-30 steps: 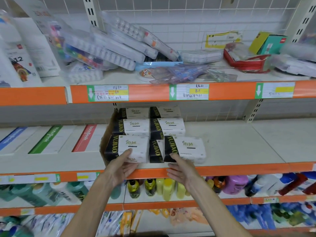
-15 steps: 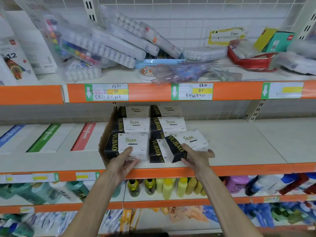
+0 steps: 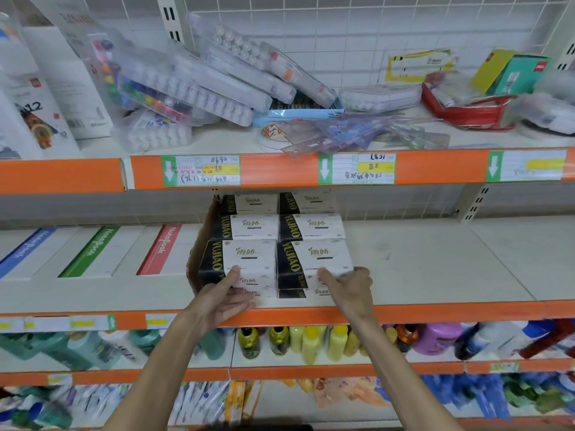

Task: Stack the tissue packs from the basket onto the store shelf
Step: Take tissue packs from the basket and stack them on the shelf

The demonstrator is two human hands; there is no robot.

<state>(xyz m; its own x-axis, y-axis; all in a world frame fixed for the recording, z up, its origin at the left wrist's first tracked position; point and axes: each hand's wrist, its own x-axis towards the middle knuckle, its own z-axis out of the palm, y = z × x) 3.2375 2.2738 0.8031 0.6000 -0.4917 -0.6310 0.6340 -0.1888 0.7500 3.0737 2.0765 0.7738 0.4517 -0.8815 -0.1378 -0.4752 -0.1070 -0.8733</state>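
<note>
Your left hand (image 3: 222, 301) lies flat against the front of the left column of tissue packs (image 3: 249, 227). Its grip is loose: the thumb presses the face of the front left pack (image 3: 245, 255), and the fingers run straight along the lower packs beneath it, closing on nothing. Your right hand (image 3: 350, 287) has its grip round the front right pack (image 3: 317, 256), with the thumb on the front face and the fingers curled round the pack's right end.

The packs stand on the middle shelf (image 3: 435, 269) in two columns side by side, touching each other, stacked several high and running back in rows. A brown cardboard panel (image 3: 199, 253) leans against the left side of the stack. Boxed notebooks (image 3: 93, 250) lie on the same shelf further left. Bottles (image 3: 311, 340) line the shelf below.
</note>
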